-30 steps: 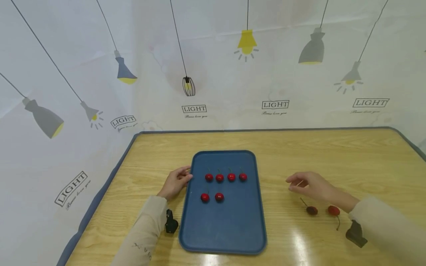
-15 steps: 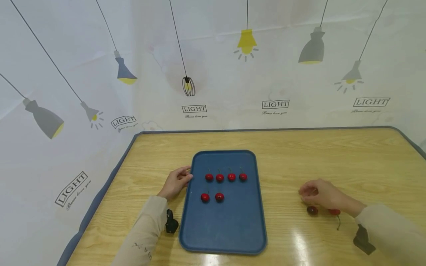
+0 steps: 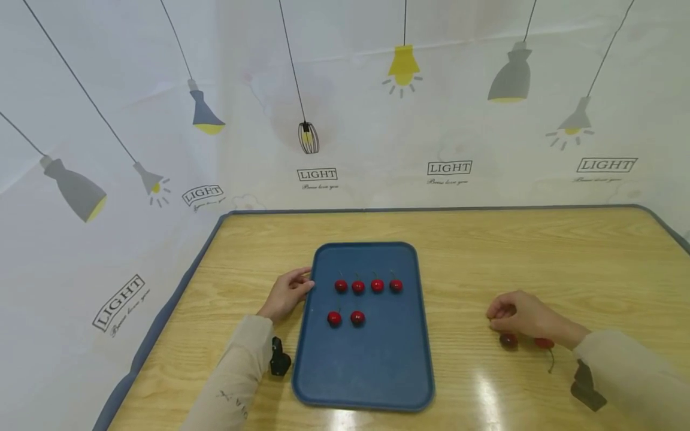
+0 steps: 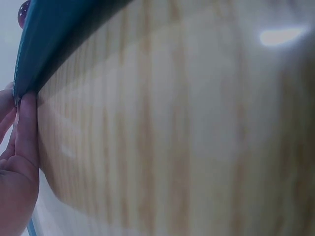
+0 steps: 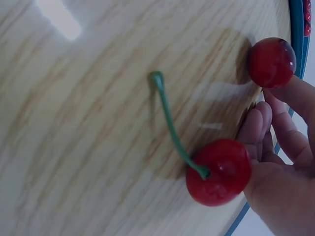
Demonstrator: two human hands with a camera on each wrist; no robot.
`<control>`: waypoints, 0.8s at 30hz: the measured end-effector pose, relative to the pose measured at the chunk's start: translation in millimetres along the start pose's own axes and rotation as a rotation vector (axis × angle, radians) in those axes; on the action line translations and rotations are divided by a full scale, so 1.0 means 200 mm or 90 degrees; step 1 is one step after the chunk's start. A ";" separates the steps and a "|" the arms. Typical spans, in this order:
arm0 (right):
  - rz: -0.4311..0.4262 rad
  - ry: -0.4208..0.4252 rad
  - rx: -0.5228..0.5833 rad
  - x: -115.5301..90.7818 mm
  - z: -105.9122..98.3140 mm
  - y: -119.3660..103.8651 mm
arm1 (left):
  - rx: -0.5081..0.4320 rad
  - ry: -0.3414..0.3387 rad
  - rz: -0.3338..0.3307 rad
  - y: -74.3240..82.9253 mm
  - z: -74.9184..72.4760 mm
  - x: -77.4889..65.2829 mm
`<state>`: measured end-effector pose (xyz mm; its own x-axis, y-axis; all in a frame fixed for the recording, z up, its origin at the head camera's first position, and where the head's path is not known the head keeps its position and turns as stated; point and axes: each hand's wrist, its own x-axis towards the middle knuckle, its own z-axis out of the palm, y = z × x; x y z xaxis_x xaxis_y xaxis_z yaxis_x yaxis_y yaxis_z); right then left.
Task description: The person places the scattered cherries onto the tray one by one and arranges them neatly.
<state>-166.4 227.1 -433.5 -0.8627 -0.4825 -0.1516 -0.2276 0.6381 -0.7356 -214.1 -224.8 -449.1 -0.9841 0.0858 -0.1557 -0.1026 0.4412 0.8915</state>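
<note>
Nearby, six cherries (image 3: 358,318) on blue tray (image 3: 366,371)

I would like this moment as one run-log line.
left grip: touching blue tray | right grip: at darker loose cherry, hold unclear | tray: six cherries

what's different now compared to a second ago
The right hand has moved rightward and nearer the person, its fingertips now by the darker cherry; that cherry's stem is hidden, so a grip on it can't be confirmed. Unchanged: the left hand at the edge of the tray, and the six cherries on it.
</note>
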 end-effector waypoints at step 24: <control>-0.011 0.070 -0.001 0.02 -0.03 -0.02 | 0.001 0.002 0.013 0.00 0.00 -0.01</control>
<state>-172.1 225.1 -427.4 -0.9030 -0.4245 -0.0656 -0.2431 0.6311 -0.7367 -213.0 -224.5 -449.2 -0.9864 0.0917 -0.1364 -0.0825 0.4413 0.8935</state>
